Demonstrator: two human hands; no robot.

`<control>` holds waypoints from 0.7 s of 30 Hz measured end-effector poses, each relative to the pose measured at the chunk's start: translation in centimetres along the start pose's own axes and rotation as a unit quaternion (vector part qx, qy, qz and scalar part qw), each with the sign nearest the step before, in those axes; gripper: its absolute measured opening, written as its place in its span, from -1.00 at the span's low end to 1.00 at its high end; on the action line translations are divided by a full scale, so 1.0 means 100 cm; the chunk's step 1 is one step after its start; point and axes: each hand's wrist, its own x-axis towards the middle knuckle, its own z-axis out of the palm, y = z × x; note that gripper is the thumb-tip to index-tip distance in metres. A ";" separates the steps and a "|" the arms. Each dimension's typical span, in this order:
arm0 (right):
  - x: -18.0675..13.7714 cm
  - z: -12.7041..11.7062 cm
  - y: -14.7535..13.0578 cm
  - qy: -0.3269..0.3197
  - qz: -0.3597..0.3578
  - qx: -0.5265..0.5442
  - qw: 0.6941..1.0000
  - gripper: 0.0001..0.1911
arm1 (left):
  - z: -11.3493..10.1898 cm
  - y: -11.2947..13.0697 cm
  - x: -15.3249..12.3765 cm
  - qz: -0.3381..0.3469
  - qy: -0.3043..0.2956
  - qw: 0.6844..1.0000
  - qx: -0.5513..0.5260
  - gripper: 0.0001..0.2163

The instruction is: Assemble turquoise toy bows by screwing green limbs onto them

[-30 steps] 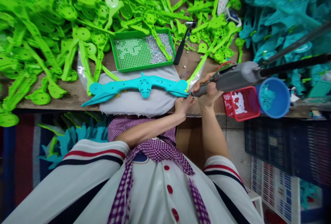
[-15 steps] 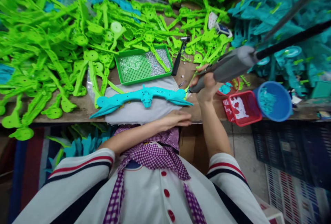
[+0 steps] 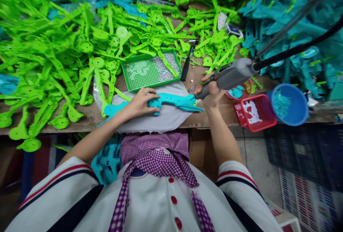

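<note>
One blue part point(image 3: 177, 100) lies across the cloth point(image 3: 166, 122): left hand point(image 3: 144, 102) grasping its middle, right hand point(image 3: 211, 100) clasping a driver point(image 3: 230, 77) at its right end; work there seems under way, whether its other holes are done unclear

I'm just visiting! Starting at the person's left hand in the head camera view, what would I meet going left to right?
Left hand → black-handled hammer → right hand → square red basket → round blue tub.
</note>
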 end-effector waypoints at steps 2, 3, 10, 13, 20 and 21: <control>0.001 0.000 0.001 -0.005 0.009 -0.002 1.000 -0.41 | 0.002 -0.002 -0.001 -0.010 0.007 1.000 0.002 -0.49; 0.001 0.000 0.002 -0.009 0.014 -0.003 1.000 -0.41 | 0.003 -0.003 -0.002 -0.016 0.007 1.000 0.002 -0.49; 0.003 -0.004 0.016 -0.054 0.026 0.006 0.998 -0.44 | 0.005 -0.007 -0.002 -0.022 -0.003 1.000 -0.010 -0.49; 0.001 -0.007 0.016 -0.016 0.023 0.008 1.000 -0.46 | 0.004 -0.005 -0.002 -0.022 -0.002 1.000 -0.010 -0.49; 0.002 0.025 -0.025 0.065 -0.069 -0.099 0.991 -0.60 | 0.004 -0.005 0.000 -0.022 -0.001 1.000 -0.012 -0.49; 0.003 0.038 -0.032 0.070 -0.079 -0.111 0.988 -0.60 | 0.004 -0.005 -0.001 -0.022 -0.001 1.000 -0.011 -0.48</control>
